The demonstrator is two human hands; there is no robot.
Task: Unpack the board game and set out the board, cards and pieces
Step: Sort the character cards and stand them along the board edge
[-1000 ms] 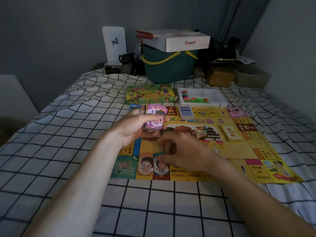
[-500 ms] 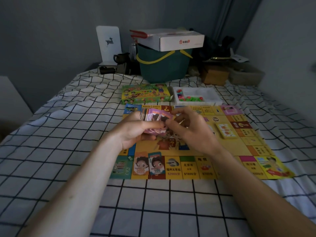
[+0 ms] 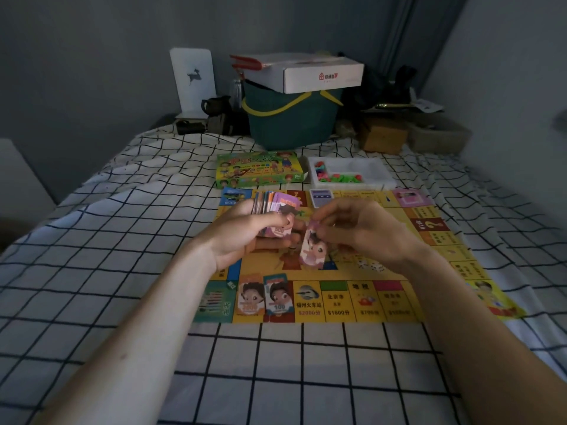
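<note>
A single head-worn camera looks forward and down along a bed covered in a white sheet with a black grid (image 3: 129, 271). It sits close above both forearms (wide-angle, so edges bow), with the yellow paper game board (image 3: 383, 271) mid-frame and the grey wall (image 3: 92, 72) beyond.

Dim room, grey walls (image 3: 76, 72). Dark curtain (image 3: 423, 32) hangs in the far right corner. Bed covered by a white sheet (image 3: 276, 378) with black grid. White cabinet (image 3: 18, 179) stands at the bed's left side.
</note>
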